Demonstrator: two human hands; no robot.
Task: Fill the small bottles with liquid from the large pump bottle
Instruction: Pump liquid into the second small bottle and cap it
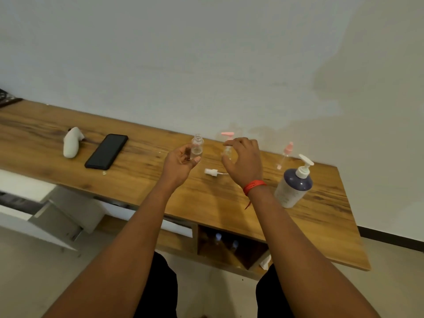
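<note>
Holding an uncapped small bottle (196, 149) upright in the left hand (181, 162), pinched low between thumb and curled fingers, mouth up, raised just off the tabletop (142, 184). Arching the right hand (244, 160) over a pink-topped small bottle (227, 150), fingers bent around its neck and body — cannot tell whether gripping it or only closing in. Lying between the two hands, a little nearer the person, a white spray cap (212, 172) on its side, presumably off the held bottle. Standing well to the right of the right hand, beyond the wrist with its red band (253, 187), the large pump bottle (294, 183), long axis leaning in this wide view, spout aimed up and right, away from both hands. Much nearer the right hand than the left, so probably best worked with the right while carrying the open bottle across under the spout with the left. Behind it, toward the wall, a third small bottle (284, 154) with a pink cap, apparently lying down. Hard to tell whether any liquid sits in the held bottle yet.
</note>
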